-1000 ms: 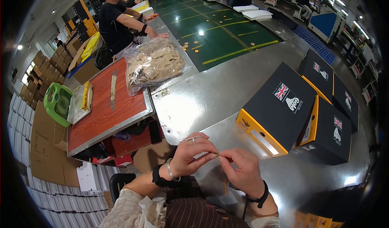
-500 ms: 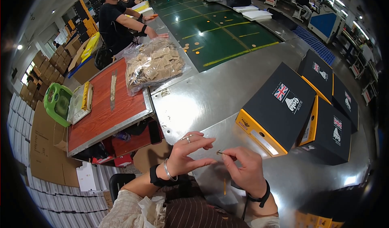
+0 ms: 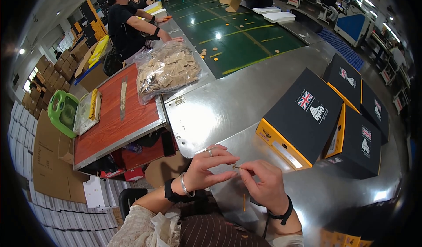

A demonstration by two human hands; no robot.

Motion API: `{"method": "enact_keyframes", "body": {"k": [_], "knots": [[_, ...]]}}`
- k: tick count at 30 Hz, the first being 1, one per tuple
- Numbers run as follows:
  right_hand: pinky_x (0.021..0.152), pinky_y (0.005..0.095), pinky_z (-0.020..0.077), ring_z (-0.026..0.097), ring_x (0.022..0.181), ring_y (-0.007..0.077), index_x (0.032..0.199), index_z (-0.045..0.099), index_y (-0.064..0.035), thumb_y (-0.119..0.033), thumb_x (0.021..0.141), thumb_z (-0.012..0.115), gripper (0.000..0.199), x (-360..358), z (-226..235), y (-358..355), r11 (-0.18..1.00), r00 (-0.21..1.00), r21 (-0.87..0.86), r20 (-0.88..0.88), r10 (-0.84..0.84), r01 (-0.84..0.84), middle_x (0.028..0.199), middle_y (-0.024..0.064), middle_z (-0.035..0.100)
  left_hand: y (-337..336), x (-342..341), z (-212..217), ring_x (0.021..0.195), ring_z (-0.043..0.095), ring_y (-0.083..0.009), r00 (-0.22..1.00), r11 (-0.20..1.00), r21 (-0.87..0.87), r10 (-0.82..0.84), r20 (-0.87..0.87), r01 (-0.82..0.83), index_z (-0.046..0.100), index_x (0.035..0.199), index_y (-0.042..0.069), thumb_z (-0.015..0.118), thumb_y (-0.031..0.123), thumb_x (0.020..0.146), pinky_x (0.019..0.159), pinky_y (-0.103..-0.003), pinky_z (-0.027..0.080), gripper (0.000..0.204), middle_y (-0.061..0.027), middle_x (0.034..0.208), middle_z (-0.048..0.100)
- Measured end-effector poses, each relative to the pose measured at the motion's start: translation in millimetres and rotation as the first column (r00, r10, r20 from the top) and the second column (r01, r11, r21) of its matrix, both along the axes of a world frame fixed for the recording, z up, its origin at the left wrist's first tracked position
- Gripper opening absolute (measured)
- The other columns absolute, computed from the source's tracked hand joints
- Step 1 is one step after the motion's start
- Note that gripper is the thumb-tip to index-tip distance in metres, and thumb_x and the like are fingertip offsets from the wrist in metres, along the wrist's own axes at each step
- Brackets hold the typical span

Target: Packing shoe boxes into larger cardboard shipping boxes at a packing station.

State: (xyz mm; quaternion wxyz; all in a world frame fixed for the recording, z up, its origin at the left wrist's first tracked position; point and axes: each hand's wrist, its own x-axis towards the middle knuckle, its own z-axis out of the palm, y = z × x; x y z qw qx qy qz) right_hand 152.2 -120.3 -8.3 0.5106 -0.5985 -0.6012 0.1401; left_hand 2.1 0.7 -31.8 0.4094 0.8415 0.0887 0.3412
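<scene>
Above the steel table [image 3: 211, 102], my right hand [image 3: 267, 182] pinches a small, thin, brownish strip [image 3: 236, 166] between thumb and forefinger. Its exact kind is too small to make out. My left hand [image 3: 204, 170] is just left of it, thumb and fingers apart, with the fingertips close to the strip's free end; whether they touch it I cannot tell. A short orange strip [image 3: 244, 202] shows below, between my forearms.
Black-and-orange shoeboxes [image 3: 303, 111] stand on the right. A clear bag of tan packets [image 3: 169, 69] lies at the red side table's [image 3: 118, 115] far corner, with a green basket [image 3: 61, 113] beyond. A green conveyor belt [image 3: 237, 36] runs ahead; co-workers [image 3: 125, 25] stand beside it.
My left hand has moved slightly right, closer to the small strip. My right hand has barely shifted. Far off, a person's brown cardboard-like piece has come over the belt, and discs on it have moved slightly.
</scene>
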Motion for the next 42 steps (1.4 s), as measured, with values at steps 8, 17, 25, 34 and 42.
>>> {"method": "enact_keyframes", "body": {"k": [8,17,25,34,42], "knots": [[0.054,0.0334,0.0468,0.060,0.062,0.0259,0.081,0.060,-0.0021,-0.005,0.077,0.066,0.007,-1.2,0.9,2.4,1.000,1.000,-0.005,-0.006,0.006,-0.006,0.071,0.0097,0.062,4.1,-1.7,1.8,0.080,0.062,-0.0217,0.999,0.997,-0.055,-0.046,0.011,0.047,0.068,0.096,0.003,0.075,0.004,0.069,0.090,-0.039,0.044,0.027,-0.0095,0.087,0.066],[0.053,0.0339,0.0454,0.059,0.061,0.0259,0.081,0.061,-0.0030,-0.006,0.077,0.065,0.006,0.0,-0.7,0.2,1.000,1.000,-0.010,0.007,0.001,-0.001,0.070,0.0096,0.061,2.8,-2.7,0.2,0.081,0.061,-0.0208,1.000,0.988,-0.149,-0.025,0.006,0.026,0.068,0.090,0.002,0.075,0.003,0.069,0.088,-0.036,0.045,0.023,-0.0083,0.085,0.065],[0.053,0.0340,0.0453,0.059,0.061,0.0259,0.081,0.061,-0.0028,-0.005,0.077,0.065,0.006,-0.7,-2.9,-0.1,1.000,1.000,-0.019,0.005,-0.003,0.004,0.069,0.0095,0.061,1.7,-5.3,5.3,0.082,0.060,-0.0201,1.000,0.979,-0.203,-0.009,-0.018,0.005,0.068,0.091,0.002,0.075,0.002,0.069,0.083,-0.033,0.046,0.023,-0.0080,0.086,0.065],[0.055,0.0311,0.0464,0.061,0.062,0.0231,0.083,0.063,-0.0027,-0.006,0.078,0.065,0.007,-0.3,-4.5,4.5,0.999,1.000,0.032,0.025,-0.008,0.007,0.073,0.0089,0.063,10.7,-4.8,-0.4,0.081,0.062,-0.0224,1.000,0.987,-0.162,-0.019,0.015,0.021,0.069,0.090,0.003,0.077,0.003,0.066,0.090,-0.039,0.045,0.025,-0.0086,0.082,0.066],[0.058,0.0270,0.0470,0.061,0.067,0.0172,0.090,0.063,-0.0030,-0.011,0.084,0.062,0.010,-9.9,-19.0,7.6,0.983,0.918,-0.049,-0.368,0.144,-0.174,0.078,0.0074,0.065,-3.8,-11.9,-32.8,0.091,0.061,-0.0241,0.991,0.827,-0.554,-0.021,0.132,0.091,0.069,0.092,0.000,0.078,0.001,0.063,0.086,-0.037,0.047,0.031,-0.0122,0.089,0.066]]}}
